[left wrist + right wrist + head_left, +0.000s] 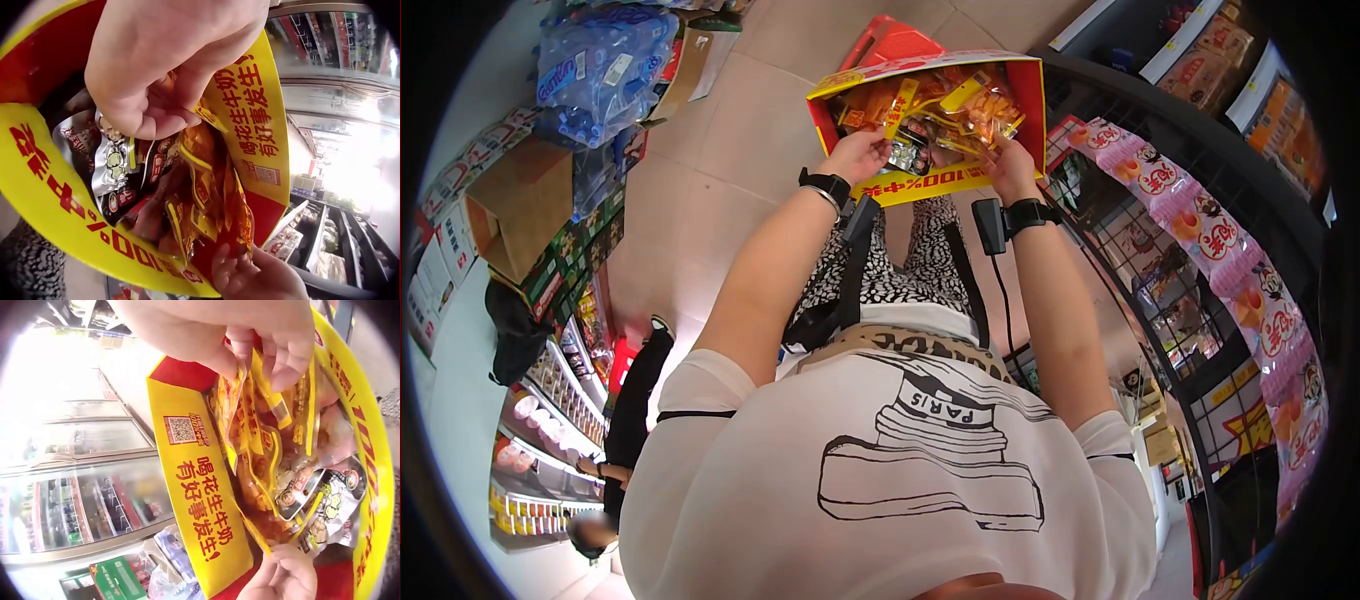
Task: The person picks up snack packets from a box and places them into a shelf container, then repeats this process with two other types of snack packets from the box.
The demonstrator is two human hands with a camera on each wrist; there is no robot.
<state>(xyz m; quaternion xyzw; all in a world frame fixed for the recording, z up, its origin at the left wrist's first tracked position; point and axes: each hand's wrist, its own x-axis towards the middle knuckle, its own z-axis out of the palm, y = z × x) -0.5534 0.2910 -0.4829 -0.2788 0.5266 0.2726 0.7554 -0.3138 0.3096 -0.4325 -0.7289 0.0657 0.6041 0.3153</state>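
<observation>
An open red-and-yellow cardboard box [930,187] is filled with clear, orange-looking snack packets [985,110] with yellow edges. My left hand [862,155] reaches over the box's near left side and pinches the yellow edge of a snack packet [211,119]. At the right side, my right hand [1012,168] has its thumb and fingers around the top edges of an upright snack packet [232,419]. Between the hands lie silver-and-black packets [112,159], partly covered by the others. The box's bottom is hidden under the packets.
A rack with hanging pink snack bags [1210,235] stands close on the right. Bottled water packs [605,70] and an open brown carton [525,205] are at the left. Behind the box, a red plastic item [890,42] rests on the tiled floor. Another person [635,410] is at lower left.
</observation>
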